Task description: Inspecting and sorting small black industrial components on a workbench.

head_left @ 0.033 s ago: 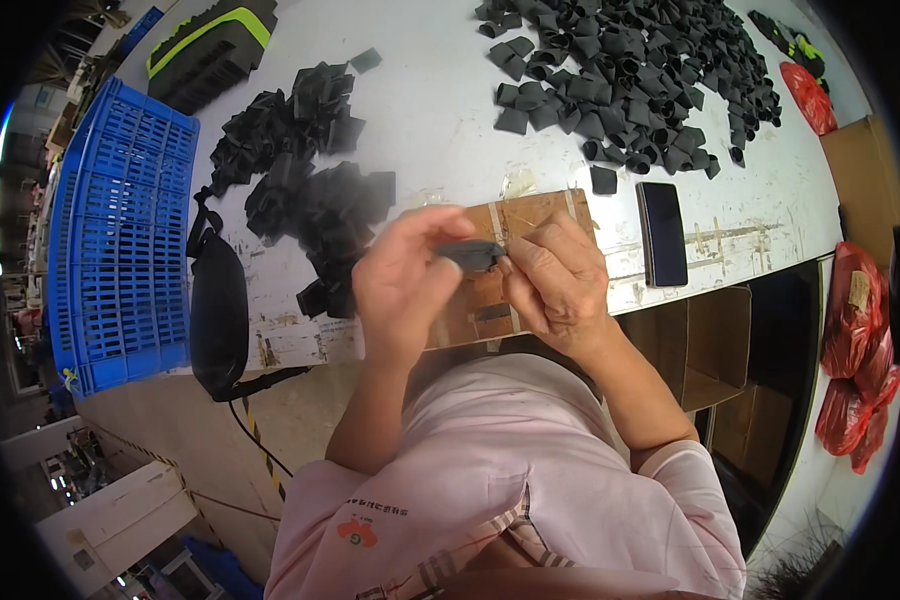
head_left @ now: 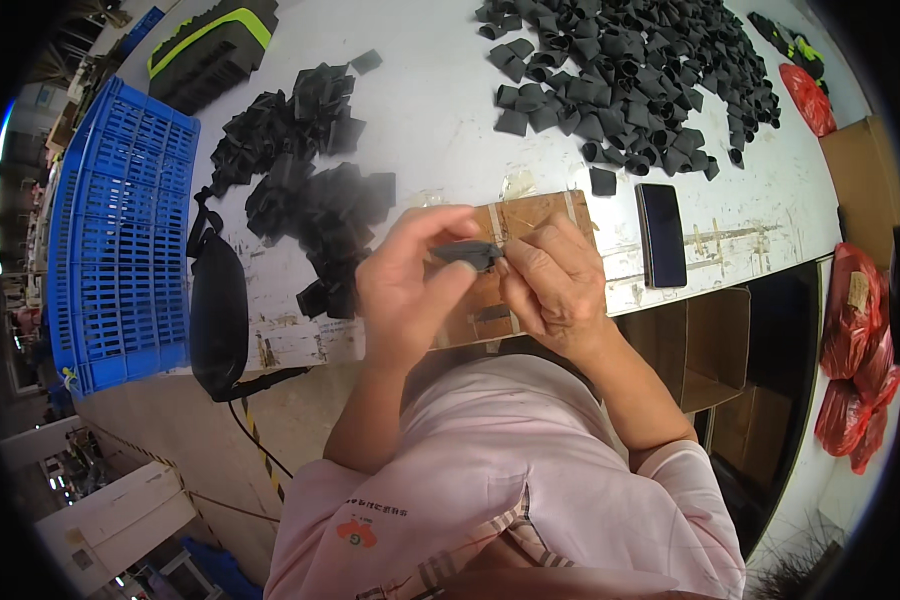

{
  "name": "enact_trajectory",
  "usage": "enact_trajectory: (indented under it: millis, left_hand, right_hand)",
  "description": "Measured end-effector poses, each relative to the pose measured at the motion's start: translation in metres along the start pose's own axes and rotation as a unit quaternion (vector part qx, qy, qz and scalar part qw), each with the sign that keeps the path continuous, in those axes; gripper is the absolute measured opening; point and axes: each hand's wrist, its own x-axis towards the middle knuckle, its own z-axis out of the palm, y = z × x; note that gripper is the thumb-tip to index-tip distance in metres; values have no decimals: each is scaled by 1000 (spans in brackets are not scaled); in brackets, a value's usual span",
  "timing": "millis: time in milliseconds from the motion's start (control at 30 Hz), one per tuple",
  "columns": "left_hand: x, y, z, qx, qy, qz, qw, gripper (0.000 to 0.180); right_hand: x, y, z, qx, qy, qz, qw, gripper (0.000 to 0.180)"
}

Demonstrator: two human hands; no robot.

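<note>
Over a brown wooden board, both hands meet at a small dark grey fabric piece. My left hand grips it between the curled fingers and the thumb. The fingertips of my right hand are pinched together on its right end. What lies under those fingertips is hidden. Left of my left hand lies a pile of flat dark pieces. A large heap of short dark tubes covers the table's far right, with one single dark piece apart from it.
A blue plastic crate stands at the left beside a black elongated object. A phone lies right of the board. A dark stack with a yellow-green band sits far left. Red plastic bags hang at the right.
My left hand has shifted very slightly, and its thumb shows more clearly against the fabric piece. The right hand looks almost the same.
</note>
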Motion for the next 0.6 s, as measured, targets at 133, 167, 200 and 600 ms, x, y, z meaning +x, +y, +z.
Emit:
enact_trajectory:
  millis: [133,167,200,600]
  left_hand:
    - [6,5,-4,235,-106,81,963,14]
    - [8,3,-7,242,-109,92,960,13]
    - [7,2,-9,247,-112,101,957,12]
    - [-23,-60,-46,306,107,-10,946,21]
  right_hand:
    - [-2,-5,-1,-1,-13,36,999,19]
    - [-2,-5,0,5,-16,55,998,21]
    - [-1,-8,-2,5,-17,56,998,21]
    - [37,19,-31,286,74,384,875,29]
